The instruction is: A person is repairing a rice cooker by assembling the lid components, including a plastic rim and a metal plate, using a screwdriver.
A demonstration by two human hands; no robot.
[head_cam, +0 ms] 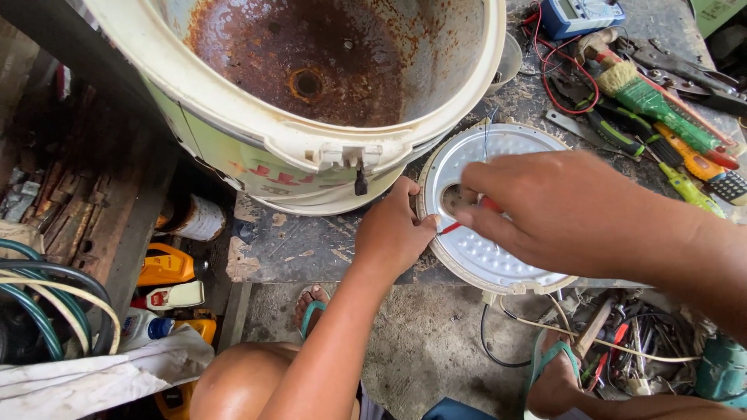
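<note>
The person is wearing no sleeves: both forearms are showing bare from wrist to elbow. The left hand (pixel 393 233) and the right hand (pixel 560 210) are carrying no gloves, rings or watch. The legs are showing bare at the knee. Each foot is wearing an open flip-flop with teal straps: the left flip-flop (pixel 313 311) is showing at near centre, the right flip-flop (pixel 548 359) at near right. A strip of blue garment (pixel 455 410) is showing at the near edge.

Rusty metal pot (pixel 311 62), dimpled shiny metal plate (pixel 482 257)
</note>
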